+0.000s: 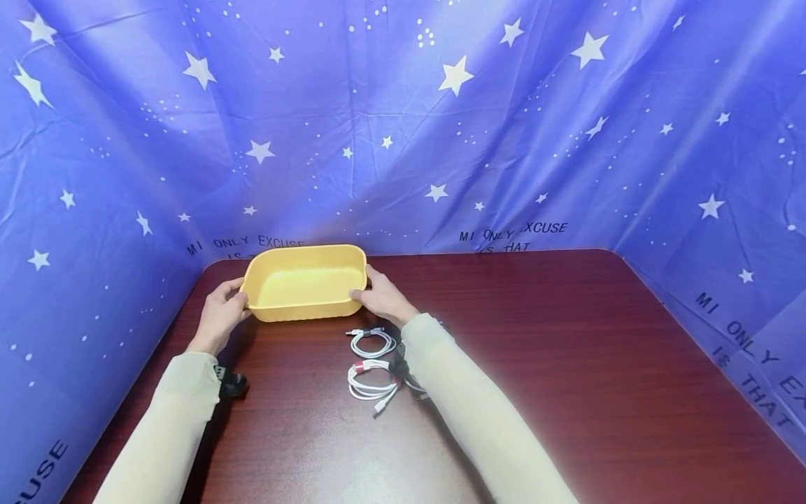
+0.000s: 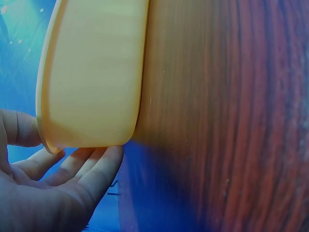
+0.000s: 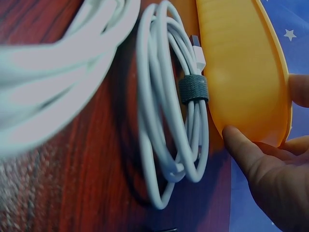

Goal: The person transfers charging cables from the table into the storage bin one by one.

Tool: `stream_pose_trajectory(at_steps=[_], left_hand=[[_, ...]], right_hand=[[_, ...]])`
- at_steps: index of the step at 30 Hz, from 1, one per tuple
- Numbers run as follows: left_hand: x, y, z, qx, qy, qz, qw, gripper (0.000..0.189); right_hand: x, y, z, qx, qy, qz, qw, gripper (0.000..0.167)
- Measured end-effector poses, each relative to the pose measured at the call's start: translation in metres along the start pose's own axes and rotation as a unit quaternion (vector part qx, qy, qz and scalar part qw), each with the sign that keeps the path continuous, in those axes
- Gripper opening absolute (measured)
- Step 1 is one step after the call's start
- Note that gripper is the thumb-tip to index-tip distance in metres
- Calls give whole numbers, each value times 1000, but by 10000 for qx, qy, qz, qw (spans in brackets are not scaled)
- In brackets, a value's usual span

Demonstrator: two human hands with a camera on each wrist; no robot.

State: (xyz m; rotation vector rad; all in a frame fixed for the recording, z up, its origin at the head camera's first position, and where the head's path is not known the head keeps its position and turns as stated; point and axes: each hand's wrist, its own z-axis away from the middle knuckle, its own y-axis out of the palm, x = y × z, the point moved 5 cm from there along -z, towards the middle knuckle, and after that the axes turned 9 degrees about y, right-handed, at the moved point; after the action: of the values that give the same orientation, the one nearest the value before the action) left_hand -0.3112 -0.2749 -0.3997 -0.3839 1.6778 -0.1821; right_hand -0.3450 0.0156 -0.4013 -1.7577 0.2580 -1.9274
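A yellow plastic bin (image 1: 302, 285) with rounded corners sits towards the back left of the table, its inside bare. My left hand (image 1: 218, 313) grips its left end, thumb at the rim and fingers against the outer wall (image 2: 96, 77). At the opposite end my right hand (image 1: 385, 297) holds the bin, with the thumb over the rim. Just in front of the bin lies a coiled white cable (image 1: 373, 344) bound by a dark strap (image 3: 193, 89). Nearer to me is a second white cable coil (image 1: 362, 392) with a red band, partly hidden by my right wrist.
The dark red wooden table (image 1: 554, 364) extends to the right and towards me. A blue curtain (image 1: 352, 105) with white stars hangs along its back and both sides. Black wrist-worn devices (image 1: 233, 383) sit at my sleeves.
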Motion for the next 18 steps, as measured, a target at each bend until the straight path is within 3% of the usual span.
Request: stream_pose_trajectory(at_steps=[12,18], left_hand=[[-3,3,3,-38,3,-44,10000,54],[-4,5,2,-22,-16,-30,10000,54]], right_hand=[[-1,-1,1,71,-164,-186,9997,64],[-2,-4,2,2,-7,-64,10000,71]])
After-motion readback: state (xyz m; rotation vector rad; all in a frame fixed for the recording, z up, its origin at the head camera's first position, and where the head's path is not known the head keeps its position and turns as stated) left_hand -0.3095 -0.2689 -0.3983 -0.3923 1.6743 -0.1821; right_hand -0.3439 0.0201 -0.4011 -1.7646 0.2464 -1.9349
